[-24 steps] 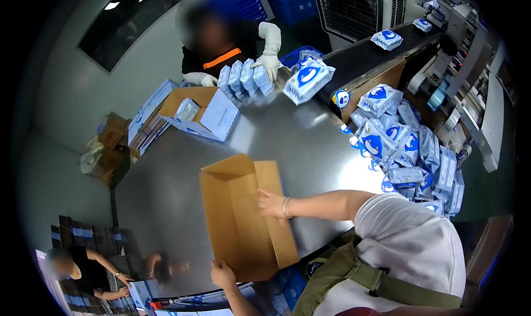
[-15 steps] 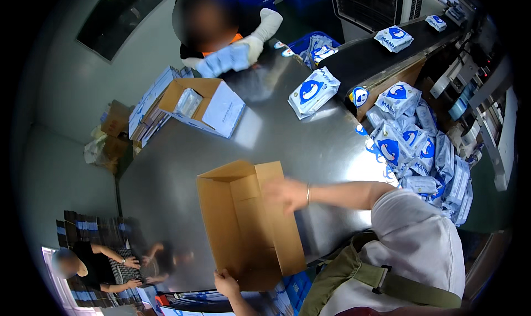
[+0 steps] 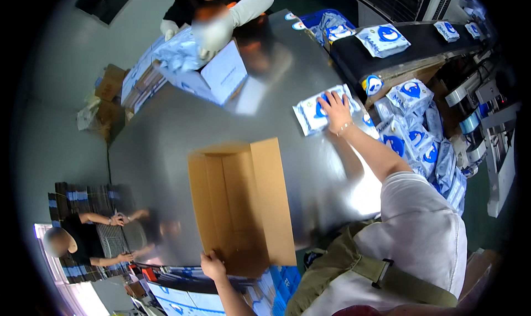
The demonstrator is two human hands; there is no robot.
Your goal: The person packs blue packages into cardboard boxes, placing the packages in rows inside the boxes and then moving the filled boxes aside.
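Observation:
A tall brown cardboard box stands open on the metal table, its inside bare and one flap folded out to the right. My left hand grips the box's near left edge, thumb over the rim. At the table's right side, my right hand lies on a soft white packet with a blue whale picture. Its fingers are spread across the packet's top, which they partly hide.
Across the metal table, a co-worker's gloved hand holds light-blue packets over a white box. A black conveyor belt carries similar packets at the upper right. More packets are heaped beside it. Another person works at the lower left.
My right hand has left the box flap and reached up and right onto the packet. My left hand still holds the box. The co-worker's packets have moved over the white box.

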